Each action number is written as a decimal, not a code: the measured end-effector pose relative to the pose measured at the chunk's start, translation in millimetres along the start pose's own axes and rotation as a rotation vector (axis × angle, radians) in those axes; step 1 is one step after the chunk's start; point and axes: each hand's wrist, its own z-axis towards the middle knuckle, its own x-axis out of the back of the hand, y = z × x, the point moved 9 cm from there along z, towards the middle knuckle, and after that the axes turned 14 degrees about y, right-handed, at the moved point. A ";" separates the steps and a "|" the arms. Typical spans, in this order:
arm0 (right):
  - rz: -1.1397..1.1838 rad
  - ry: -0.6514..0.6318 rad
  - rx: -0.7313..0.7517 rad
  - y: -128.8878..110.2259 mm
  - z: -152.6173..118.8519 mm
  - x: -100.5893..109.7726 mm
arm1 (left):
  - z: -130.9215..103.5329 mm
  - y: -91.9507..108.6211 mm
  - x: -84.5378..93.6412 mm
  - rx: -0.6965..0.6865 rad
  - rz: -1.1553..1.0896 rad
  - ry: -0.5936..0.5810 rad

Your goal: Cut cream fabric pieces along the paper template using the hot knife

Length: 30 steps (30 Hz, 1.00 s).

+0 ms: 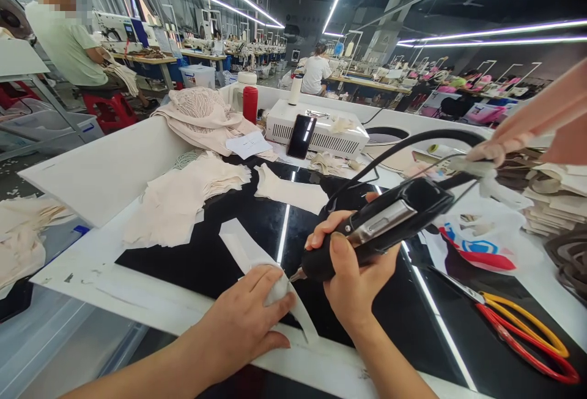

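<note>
My right hand [355,270] is wrapped round a black corded hand tool [367,234] with a silver lever and a pointed metal tip. The tip points down left, close to the edge of a narrow white fabric piece [238,243]. Over the middle of that piece lies my left hand [250,313], its curled fingers pressing and gripping the fabric at the front edge of the black glossy board [202,270]. A similar cream piece [291,190] lies flat farther back. To the left is a pile of cream fabric pieces [183,200]. What is under my left palm is hidden.
Scissors [518,331] with red and orange handles lie at the right, near a plastic bag [486,234]. A phone [301,136] leans on a white vented box [316,126]. The tool's thick cable [413,137] arches to the right. People sit at sewing stations behind.
</note>
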 end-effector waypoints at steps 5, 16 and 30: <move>-0.006 -0.008 -0.007 4.1 -0.8 -0.7 | -1.5 0.1 -0.7 0.007 0.004 -0.010; -0.084 -0.003 0.046 2.1 25.3 11.1 | -5.5 -35.1 24.7 -0.094 0.010 -0.044; -0.057 0.015 0.009 -29.5 18.7 43.4 | 14.0 -7.5 -15.0 0.089 0.369 -0.106</move>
